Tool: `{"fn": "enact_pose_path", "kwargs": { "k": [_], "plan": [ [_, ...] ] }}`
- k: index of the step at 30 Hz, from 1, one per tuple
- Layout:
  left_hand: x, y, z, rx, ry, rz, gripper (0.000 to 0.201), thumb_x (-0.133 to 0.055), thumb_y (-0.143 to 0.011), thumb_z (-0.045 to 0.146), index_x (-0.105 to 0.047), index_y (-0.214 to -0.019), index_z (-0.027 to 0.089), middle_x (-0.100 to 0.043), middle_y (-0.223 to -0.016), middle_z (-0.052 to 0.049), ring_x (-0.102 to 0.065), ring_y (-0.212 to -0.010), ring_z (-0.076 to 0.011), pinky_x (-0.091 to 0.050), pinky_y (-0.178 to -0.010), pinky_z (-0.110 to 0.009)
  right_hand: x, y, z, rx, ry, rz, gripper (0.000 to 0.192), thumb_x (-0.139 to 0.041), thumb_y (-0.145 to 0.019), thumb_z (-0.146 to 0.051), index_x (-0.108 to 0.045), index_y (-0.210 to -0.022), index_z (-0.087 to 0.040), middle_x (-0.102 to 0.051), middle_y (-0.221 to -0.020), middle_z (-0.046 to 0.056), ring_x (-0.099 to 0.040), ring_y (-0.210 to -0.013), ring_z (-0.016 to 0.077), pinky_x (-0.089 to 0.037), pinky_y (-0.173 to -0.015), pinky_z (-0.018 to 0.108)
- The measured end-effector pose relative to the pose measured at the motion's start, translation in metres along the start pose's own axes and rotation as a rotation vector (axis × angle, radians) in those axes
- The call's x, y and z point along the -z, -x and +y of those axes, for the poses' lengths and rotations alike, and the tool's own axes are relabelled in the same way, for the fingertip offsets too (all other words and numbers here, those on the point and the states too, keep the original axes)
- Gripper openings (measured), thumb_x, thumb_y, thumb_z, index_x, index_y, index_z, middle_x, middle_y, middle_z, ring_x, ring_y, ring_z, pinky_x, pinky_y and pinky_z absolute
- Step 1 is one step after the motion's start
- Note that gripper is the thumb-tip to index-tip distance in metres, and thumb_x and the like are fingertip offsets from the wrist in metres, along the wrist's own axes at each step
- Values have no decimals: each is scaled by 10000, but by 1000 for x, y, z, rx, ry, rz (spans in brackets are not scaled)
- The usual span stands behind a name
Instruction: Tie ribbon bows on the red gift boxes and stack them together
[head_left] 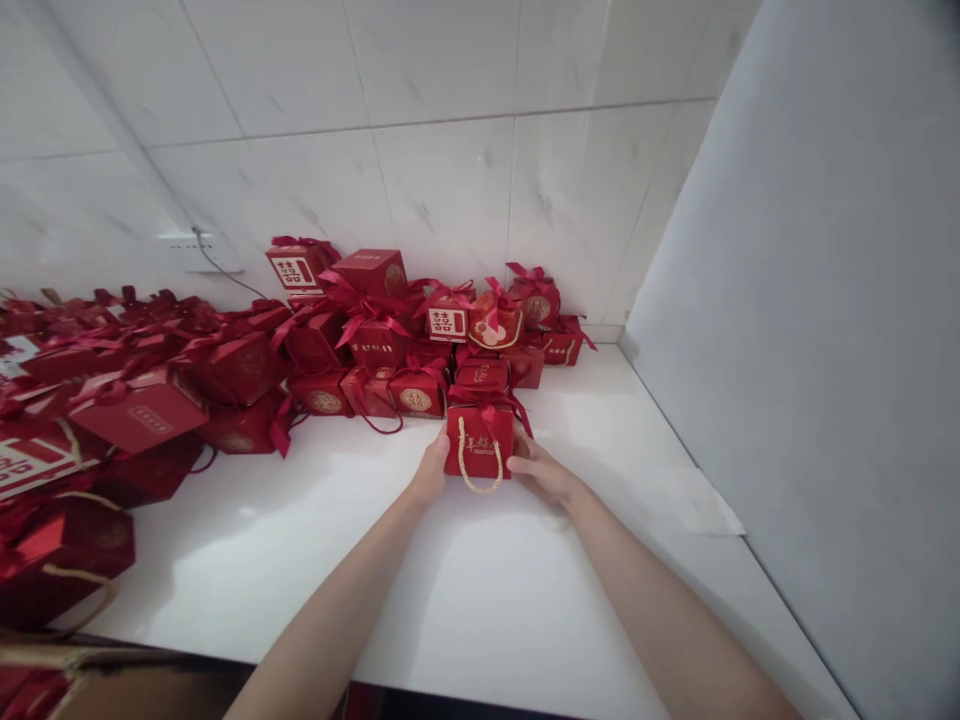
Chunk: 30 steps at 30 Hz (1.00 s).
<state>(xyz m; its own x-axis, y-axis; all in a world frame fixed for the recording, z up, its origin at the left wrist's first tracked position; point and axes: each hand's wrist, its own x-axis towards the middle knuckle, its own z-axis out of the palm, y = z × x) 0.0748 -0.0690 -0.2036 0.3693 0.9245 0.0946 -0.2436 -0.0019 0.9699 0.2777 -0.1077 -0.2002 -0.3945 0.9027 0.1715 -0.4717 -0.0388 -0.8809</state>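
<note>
Clearly saw, along the left side of the frame, a loose heap of red boxes tied with ribbons, spread over a white table. Found, towards the centre of the frame, a stack of similar boxes, some raised on others, near a tiled wall. Had the left hand just below centre, thumb and palm narrowed against the left side of a red gift box. Held this gift box upright between both hands, a little below the middle of the frame, with a gold rope handle looped down its front and a bow on top. Could not tell whether to call it resting or slightly raised, nor whether touching the stack behind. Gripped its right side with the right hand, thumb at the front corner, fingers partly hidden. Called, by judgement, for an even squeeze low on both walls, firm enough to steady the box without denting it, and for care around the loose ribbon ends. Noticed, towards the right of the frame, a pale slip beside a grey panel, well apart from the box.
</note>
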Motion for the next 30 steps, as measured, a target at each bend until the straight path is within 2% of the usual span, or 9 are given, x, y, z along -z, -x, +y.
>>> {"fn": "enact_pose_path", "kwargs": {
  "k": [5, 11, 18, 22, 30],
  "plan": [
    [0, 0, 1, -5, -19, -3, 777, -494, -808, 762, -549, -1355, 212, -660, -1289, -94, -540, -1288, -347, -390, -1138, -523, -1, 0, -3, -7, -13, -9, 781, -817, -713, -404, -452, -1400, -328, -484, -1477, 66, -431, -1382, 268, -328, -1152, 485],
    [-4, 0, 3, 1, -20, 5, 827, -495, -790, 782, -525, -1371, 195, -644, -1312, -103, -525, -1300, -362, -389, -1134, -542, -1, 0, -2, -6, -32, -3, 792, -813, -725, -388, -436, -1419, -329, -479, -1482, 68, -460, -1357, 283, -345, -1137, 499],
    [-4, -2, -3, -20, -20, 25, 759, -474, -807, 776, -571, -1320, 224, -650, -1307, -73, -532, -1297, -340, -385, -1146, -520, 1, 1, -3, -21, -34, 11, 817, -813, -719, -383, -416, -1433, -344, -501, -1466, 59, -491, -1332, 278, -342, -1141, 506],
    [-5, -2, -2, 9, -6, 17, 800, -493, -786, 790, -564, -1322, 201, -673, -1268, -76, -519, -1306, -358, -381, -1142, -526, -2, 2, -6, -7, -46, -1, 794, -797, -746, -366, -413, -1440, -349, -478, -1487, 50, -487, -1335, 271, -348, -1143, 487],
    [-12, 1, 2, 59, 77, 107, 819, -589, -720, 786, -634, -1241, 156, -698, -1219, -117, -523, -1301, -366, -344, -1167, -500, 1, 2, 0, -5, -62, 14, 784, -792, -761, -356, -411, -1446, -348, -475, -1490, 49, -481, -1339, 263, -341, -1148, 484]
  ]
}}
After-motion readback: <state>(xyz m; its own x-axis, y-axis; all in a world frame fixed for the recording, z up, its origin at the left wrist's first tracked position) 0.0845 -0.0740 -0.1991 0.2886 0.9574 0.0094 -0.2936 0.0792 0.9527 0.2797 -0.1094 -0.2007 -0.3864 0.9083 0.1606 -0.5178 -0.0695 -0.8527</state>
